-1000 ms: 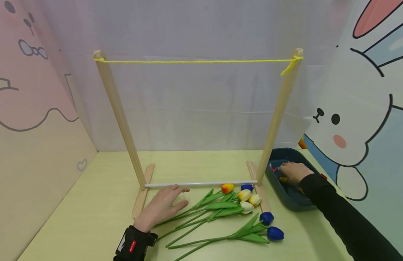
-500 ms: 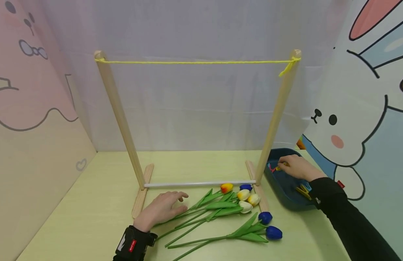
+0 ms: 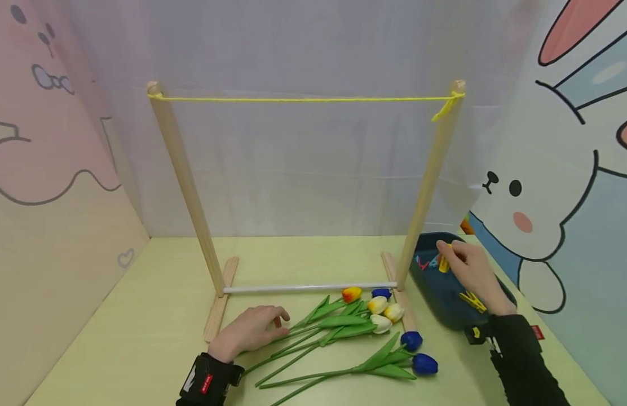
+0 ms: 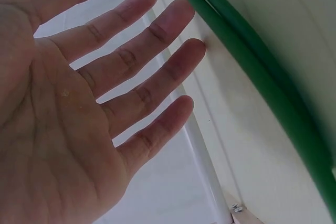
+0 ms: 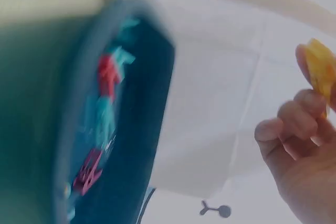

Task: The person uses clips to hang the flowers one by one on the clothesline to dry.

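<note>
My right hand point(image 3: 473, 273) pinches a yellow clothespin point(image 3: 444, 264) over the dark blue bin point(image 3: 440, 304). In the right wrist view the clothespin point(image 5: 321, 66) sits between thumb and fingers. More clothespins lie in the bin, among them a yellow one point(image 3: 472, 301) and a red one point(image 5: 108, 74). On the table, my left hand point(image 3: 252, 330) lies beside artificial tulips, its palm and spread fingers point(image 4: 157, 30) seen close to a green stem point(image 4: 252, 72) in the left wrist view. The tulips have green leaves point(image 3: 339, 321), with white, orange and blue blooms point(image 3: 425, 364).
Behind the tulips stands a wooden frame with a left post point(image 3: 184, 175) and right post point(image 3: 431, 180). A yellow string point(image 3: 303, 100) spans their tops, and a white rod point(image 3: 308, 288) joins them near the base. Printed cloth panels point(image 3: 308, 169) surround the table.
My right hand has come up from inside the bin with a yellow clothespin, which has turned more upright. My left hand has stayed almost in place, its fingers slightly more bent.
</note>
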Action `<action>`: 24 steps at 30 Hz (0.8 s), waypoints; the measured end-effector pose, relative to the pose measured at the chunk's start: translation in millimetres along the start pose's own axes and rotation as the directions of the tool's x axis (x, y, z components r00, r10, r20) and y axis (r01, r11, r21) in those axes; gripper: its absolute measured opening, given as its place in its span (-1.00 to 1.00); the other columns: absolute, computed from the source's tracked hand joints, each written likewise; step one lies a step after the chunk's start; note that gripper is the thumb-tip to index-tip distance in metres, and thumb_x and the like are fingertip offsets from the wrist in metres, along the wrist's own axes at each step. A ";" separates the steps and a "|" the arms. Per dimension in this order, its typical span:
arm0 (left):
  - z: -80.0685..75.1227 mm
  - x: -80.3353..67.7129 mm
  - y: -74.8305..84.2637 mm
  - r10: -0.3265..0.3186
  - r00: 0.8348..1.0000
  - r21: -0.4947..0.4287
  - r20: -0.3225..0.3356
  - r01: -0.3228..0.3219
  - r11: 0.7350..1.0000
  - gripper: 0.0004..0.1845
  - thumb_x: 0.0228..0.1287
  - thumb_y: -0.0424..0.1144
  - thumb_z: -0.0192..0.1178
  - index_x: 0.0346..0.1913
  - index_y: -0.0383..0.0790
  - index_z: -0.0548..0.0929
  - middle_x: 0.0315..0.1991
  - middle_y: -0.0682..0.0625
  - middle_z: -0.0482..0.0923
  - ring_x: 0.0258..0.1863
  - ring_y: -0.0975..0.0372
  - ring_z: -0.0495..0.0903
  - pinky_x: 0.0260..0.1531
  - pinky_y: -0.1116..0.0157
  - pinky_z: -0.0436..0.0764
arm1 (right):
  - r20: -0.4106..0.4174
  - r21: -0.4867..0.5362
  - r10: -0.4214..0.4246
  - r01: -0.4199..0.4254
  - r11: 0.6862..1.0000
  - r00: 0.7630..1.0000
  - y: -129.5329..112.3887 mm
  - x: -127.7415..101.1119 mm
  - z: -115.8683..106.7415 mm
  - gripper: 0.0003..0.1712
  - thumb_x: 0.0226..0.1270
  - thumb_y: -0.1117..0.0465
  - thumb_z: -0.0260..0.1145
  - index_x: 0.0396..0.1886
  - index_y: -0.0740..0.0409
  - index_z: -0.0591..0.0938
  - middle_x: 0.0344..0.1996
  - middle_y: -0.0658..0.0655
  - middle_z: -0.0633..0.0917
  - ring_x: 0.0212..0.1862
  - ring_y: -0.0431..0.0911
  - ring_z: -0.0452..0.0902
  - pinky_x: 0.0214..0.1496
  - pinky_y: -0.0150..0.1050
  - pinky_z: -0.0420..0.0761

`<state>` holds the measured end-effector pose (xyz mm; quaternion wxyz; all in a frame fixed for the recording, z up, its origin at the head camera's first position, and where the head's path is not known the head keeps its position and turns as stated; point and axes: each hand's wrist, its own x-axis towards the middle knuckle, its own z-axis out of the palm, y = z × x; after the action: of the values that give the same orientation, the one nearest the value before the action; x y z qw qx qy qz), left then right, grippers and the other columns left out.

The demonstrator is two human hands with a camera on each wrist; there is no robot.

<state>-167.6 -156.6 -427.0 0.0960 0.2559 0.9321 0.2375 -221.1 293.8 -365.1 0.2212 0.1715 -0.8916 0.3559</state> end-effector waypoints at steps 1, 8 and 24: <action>-0.2 -0.2 0.4 -0.003 1.000 -0.004 0.001 0.003 1.000 -0.69 0.41 -0.12 0.26 0.06 -0.24 0.66 -0.19 -0.02 0.68 -0.19 0.07 0.65 -0.21 0.16 0.57 | -0.019 0.022 0.020 -0.019 1.000 1.000 -5.3 -1.5 2.3 -0.54 0.59 0.18 0.12 -0.60 0.17 0.59 -0.70 -0.04 0.37 -0.65 -0.21 0.19 -0.47 -0.27 0.20; -0.5 0.1 3.6 -0.014 1.000 -0.054 0.019 0.015 0.998 -0.71 0.40 -0.13 0.27 0.03 -0.24 0.65 -0.22 -0.02 0.66 -0.24 0.11 0.62 -0.27 0.20 0.55 | -0.079 0.112 0.001 0.008 0.994 0.997 -32.0 -6.8 23.6 -0.53 0.63 0.24 0.03 -0.53 0.16 0.68 -0.56 0.02 0.59 -0.56 -0.25 0.34 -0.46 -0.35 0.31; 7.7 2.7 6.7 0.005 0.998 0.079 -0.055 -0.001 0.997 -0.89 0.30 -0.18 0.36 -0.25 -0.14 0.73 -0.40 0.10 0.65 -0.42 0.28 0.58 -0.40 0.35 0.49 | -0.219 0.362 -0.071 0.149 0.920 0.973 -50.1 -4.9 53.5 -0.73 0.52 0.52 0.02 -0.18 0.49 0.68 -0.46 -0.24 0.63 -0.42 -0.34 0.45 -0.33 -0.52 0.45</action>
<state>-164.6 -147.1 -430.5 0.0598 0.2544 0.9426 0.2077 -208.3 222.1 -374.3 0.2930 0.2239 -0.7689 0.5223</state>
